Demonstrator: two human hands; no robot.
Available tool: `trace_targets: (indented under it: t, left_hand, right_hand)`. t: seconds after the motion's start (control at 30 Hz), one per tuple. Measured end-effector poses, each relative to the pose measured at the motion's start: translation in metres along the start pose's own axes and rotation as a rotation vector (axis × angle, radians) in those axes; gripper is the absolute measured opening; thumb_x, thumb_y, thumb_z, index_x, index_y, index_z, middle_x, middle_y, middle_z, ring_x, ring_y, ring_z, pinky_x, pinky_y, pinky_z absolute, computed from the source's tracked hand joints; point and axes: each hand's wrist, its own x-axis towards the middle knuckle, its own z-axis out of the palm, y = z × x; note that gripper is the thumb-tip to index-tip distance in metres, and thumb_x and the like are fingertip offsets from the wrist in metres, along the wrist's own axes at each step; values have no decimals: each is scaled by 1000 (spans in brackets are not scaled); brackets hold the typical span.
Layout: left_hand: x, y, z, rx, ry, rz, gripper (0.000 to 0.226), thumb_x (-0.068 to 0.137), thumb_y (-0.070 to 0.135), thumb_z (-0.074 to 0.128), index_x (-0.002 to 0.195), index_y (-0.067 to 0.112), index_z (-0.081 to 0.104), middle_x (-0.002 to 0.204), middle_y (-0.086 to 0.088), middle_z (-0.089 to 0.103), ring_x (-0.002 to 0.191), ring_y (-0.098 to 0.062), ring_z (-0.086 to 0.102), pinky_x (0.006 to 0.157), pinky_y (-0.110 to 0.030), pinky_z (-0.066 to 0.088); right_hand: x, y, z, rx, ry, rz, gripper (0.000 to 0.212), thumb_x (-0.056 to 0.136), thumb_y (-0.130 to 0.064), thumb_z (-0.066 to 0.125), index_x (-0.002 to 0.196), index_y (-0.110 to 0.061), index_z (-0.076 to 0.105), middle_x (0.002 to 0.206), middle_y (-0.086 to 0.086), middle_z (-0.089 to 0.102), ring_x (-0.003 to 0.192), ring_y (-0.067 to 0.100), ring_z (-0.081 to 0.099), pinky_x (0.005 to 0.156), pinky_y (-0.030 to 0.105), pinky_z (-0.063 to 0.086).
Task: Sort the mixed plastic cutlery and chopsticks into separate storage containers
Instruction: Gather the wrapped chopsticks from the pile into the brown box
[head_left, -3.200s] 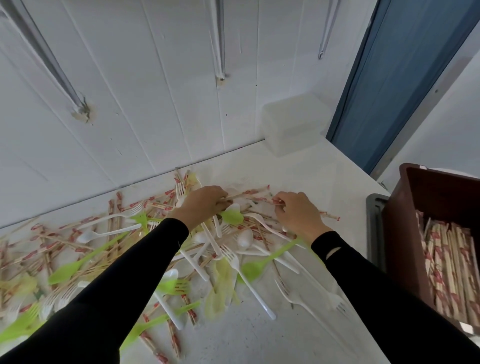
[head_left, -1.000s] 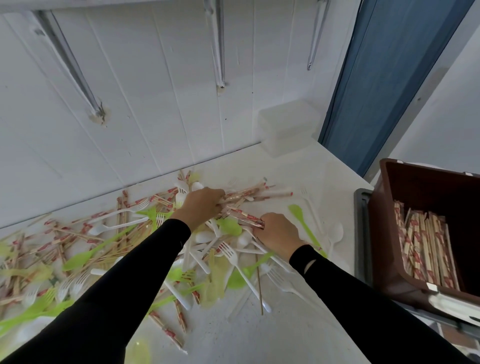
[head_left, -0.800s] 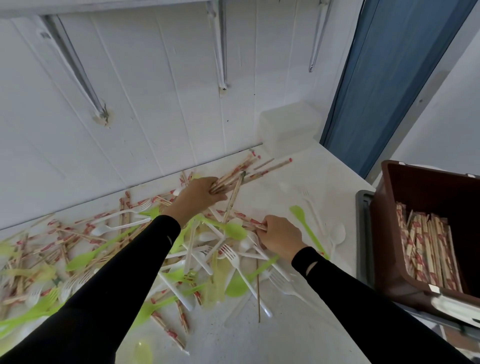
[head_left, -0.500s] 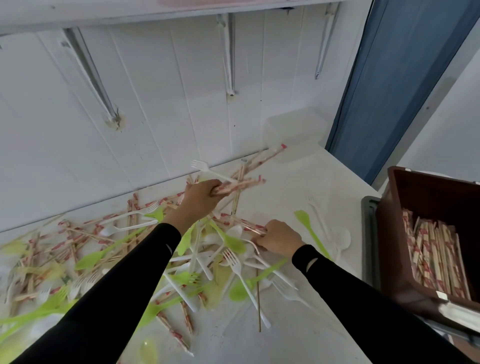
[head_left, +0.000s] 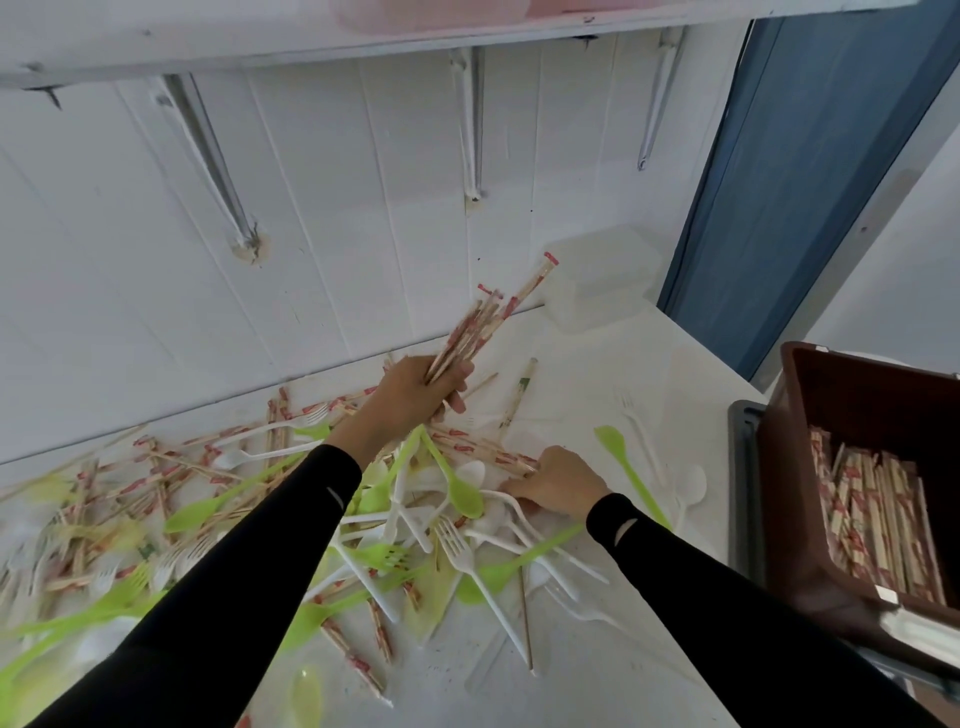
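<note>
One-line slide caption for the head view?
Left hand holds a chopstick bundle above the cutlery pile; right hand grips loose chopsticks; brown bin at right.

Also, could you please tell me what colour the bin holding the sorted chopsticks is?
The bin is dark reddish-brown, clearest in the head view.

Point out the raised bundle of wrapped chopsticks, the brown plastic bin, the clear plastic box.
Bundle of wrapped chopsticks (head_left: 482, 327): head view, its middle.
Brown plastic bin (head_left: 857, 402): head view, inner far wall.
Clear plastic box (head_left: 597, 293): head view, front side.
</note>
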Motion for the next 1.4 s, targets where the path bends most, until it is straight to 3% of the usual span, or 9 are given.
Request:
trace_targets:
  t: [0.17,0.33,0.47,0.63,0.77,0.9,0.97,1.13,1.4]
  left_hand:
    - [-3,-17,3,-101,-5,-66,40,97,47,54,87,14,74,100,3,76,96,-10,71,93,-34,54]
    - [-13,-8,10,-408,37,-24,28,103,12,46,131,16,46,108,-9,70,82,-19,71,73,-27,59]
    - [-18,-10,9,-480,228,91,21,102,8,48,123,11,48,106,-5,70,87,-18,69,77,-31,57]
    - [-34,-13,15,-402,495,118,20,93,32,65,104,16,62,77,0,64,66,-8,61,65,-20,53]
    - [-42,-19,25,-382,556,134,20,96,30,60,89,13,65,67,5,62,62,-8,62,62,-19,51]
    - [-48,-21,35,-415,545,151,21,98,21,58,97,0,64,75,-6,68,69,-13,69,67,-22,56]
    - [-53,-25,40,-413,541,147,18,96,21,61,97,3,65,75,-7,69,71,-13,69,69,-22,56]
    - [-65,-47,47,-350,521,60,21,90,32,69,88,11,66,73,-9,71,72,-26,69,66,-37,56]
    - [-55,-50,40,-388,491,-50,44,102,36,49,72,8,66,67,-7,71,66,-20,71,64,-25,57]
  right_hand:
    - [0,2,4,86,-99,-5,53,68,-51,82,91,-4,73,88,10,75,87,26,71,82,37,55]
    - [-2,0,6,80,-60,-14,40,74,-46,78,88,-9,70,90,6,73,88,22,68,78,33,53]
    - [1,-5,9,87,-51,-17,44,73,-50,78,86,-9,67,85,3,69,81,20,65,73,33,51]
    - [-3,-18,-4,91,104,21,44,87,-51,59,65,-18,41,65,-3,46,60,16,46,54,29,34]
    - [-9,-33,-30,327,315,-123,22,91,-38,52,89,-16,53,83,1,68,74,19,60,68,34,48]
    - [-24,-48,-52,553,501,-383,16,103,-28,43,105,-15,52,77,3,68,53,-1,52,53,15,39]
    - [-28,-50,-52,594,571,-482,14,105,-28,41,106,-20,52,78,2,67,52,0,50,53,18,39]
    - [-32,-23,-15,558,445,-522,17,104,-38,42,101,-21,46,69,5,54,55,14,50,54,36,44]
    - [-11,-19,-6,350,247,-473,28,105,-33,37,101,-11,53,73,2,62,54,1,51,60,25,44]
